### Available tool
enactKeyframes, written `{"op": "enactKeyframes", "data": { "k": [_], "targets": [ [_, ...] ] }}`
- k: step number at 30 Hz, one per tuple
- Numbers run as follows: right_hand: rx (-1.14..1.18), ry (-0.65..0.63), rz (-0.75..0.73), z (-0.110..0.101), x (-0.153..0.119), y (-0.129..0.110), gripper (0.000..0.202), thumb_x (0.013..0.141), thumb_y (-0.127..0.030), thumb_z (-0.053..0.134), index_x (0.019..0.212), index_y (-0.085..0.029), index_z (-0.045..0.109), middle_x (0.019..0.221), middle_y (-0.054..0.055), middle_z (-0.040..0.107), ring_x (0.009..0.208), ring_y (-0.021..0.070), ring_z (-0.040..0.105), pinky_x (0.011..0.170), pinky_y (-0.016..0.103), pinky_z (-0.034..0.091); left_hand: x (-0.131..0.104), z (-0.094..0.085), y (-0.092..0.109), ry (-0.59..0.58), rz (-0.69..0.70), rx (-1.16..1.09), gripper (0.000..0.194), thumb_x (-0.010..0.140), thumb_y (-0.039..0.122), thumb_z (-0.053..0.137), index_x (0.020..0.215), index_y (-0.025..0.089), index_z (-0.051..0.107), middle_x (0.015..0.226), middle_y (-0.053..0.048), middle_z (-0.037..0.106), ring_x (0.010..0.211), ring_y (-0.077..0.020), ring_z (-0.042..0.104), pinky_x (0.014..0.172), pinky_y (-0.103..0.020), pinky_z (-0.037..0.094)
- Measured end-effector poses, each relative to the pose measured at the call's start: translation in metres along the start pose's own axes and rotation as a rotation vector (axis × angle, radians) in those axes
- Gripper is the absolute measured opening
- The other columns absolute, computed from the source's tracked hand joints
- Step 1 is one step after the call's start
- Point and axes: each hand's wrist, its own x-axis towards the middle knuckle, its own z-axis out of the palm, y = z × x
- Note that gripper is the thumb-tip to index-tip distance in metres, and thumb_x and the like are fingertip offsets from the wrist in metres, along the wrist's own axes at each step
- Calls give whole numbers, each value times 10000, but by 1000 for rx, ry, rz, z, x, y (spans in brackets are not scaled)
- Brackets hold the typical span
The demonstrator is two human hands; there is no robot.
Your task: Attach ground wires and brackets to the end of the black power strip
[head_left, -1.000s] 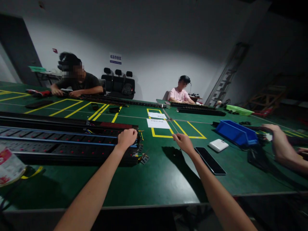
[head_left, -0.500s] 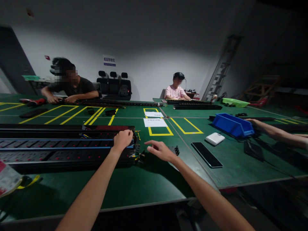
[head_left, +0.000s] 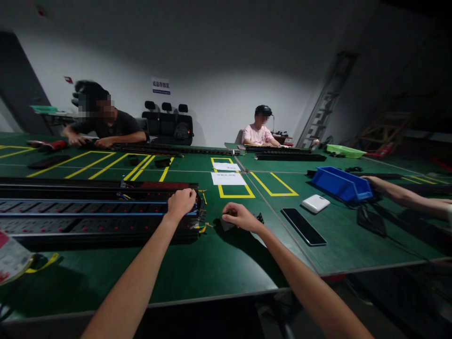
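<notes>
Long black rails with blue edge strips and rows of red dots [head_left: 106, 209] lie on the green table [head_left: 141, 282] at the left. My left hand [head_left: 181, 203] rests closed on their right end; what its fingers grip, if anything, is hidden. Coloured wires [head_left: 203, 228] stick out of that end, to the right of my left hand. Just right of the rails, my right hand [head_left: 240, 217] pinches a small dark part [head_left: 226, 225] over the table. Another small black bracket [head_left: 260, 218] shows behind my right hand, partly covered.
A black phone [head_left: 303, 227], a white box-shaped device [head_left: 315, 204] and a blue bin [head_left: 341, 183] are on the right, with a person's arm [head_left: 402, 192] beside the bin. Papers [head_left: 228, 179] lie ahead. Two people [head_left: 123, 127] sit across the table.
My right hand has moved slightly right, away from the rail end, and its fingers have closed on the small dark part. My left hand has hardly moved.
</notes>
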Motion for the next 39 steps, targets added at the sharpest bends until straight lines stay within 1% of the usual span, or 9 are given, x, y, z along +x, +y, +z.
{"op": "enactKeyframes", "data": {
  "k": [3,6,8,13,19,23,26,36,39],
  "targets": [
    [-47,-10,-15,-3,1,3,402,852,-480,670,1093,-160,639,775,9,630,616,123,550,534,220,425,0,-1,1,-4,0,-2,470,957,408,308,957,226,741,1006,-143,741,963,-318,697,837,-430,528],
    [-89,-35,-46,-4,3,3,355,864,-460,657,1031,-147,682,921,59,688,783,166,616,676,262,471,0,-2,1,-4,6,-3,470,957,407,307,950,221,739,1001,-144,740,962,-322,696,832,-434,529],
    [-111,-48,-45,-4,3,2,349,870,-458,646,1019,-145,692,938,64,695,798,173,618,697,271,468,0,-2,1,-4,7,-5,469,956,409,308,946,221,738,1002,-142,740,964,-321,696,835,-433,528],
    [-108,-45,-23,-2,1,-4,332,867,-445,646,1003,-145,685,869,46,671,729,149,585,624,246,439,0,-1,0,-1,13,-7,477,956,416,301,939,220,735,989,-142,739,959,-324,696,830,-435,530],
    [70,-76,108,7,-2,-13,375,843,-513,660,1006,-178,617,672,-42,546,480,73,443,426,188,342,0,1,-1,5,12,6,478,957,411,298,950,220,736,997,-143,740,962,-314,697,841,-424,527],
    [176,-115,137,17,-1,-21,441,813,-594,659,899,-163,627,672,-29,556,491,76,486,423,187,378,0,2,-1,12,12,16,472,956,417,305,960,228,737,997,-141,742,961,-318,700,840,-425,528],
    [213,-140,153,25,-1,-28,472,806,-620,653,907,-159,634,697,-18,589,513,77,505,434,185,384,0,3,-2,13,12,22,476,958,413,300,961,229,738,993,-140,743,961,-314,702,843,-418,527],
    [184,-179,150,28,-1,-30,394,826,-548,659,883,-160,619,638,-46,531,476,58,433,397,169,309,0,4,-3,24,28,13,481,958,406,289,950,223,733,973,-148,741,951,-331,702,831,-438,531],
    [200,-188,125,28,-2,-31,409,835,-555,652,943,-162,624,698,-26,572,502,65,457,400,169,313,0,3,-3,20,23,9,480,958,413,295,960,224,736,988,-150,741,961,-325,700,842,-430,527]
  ]
}}
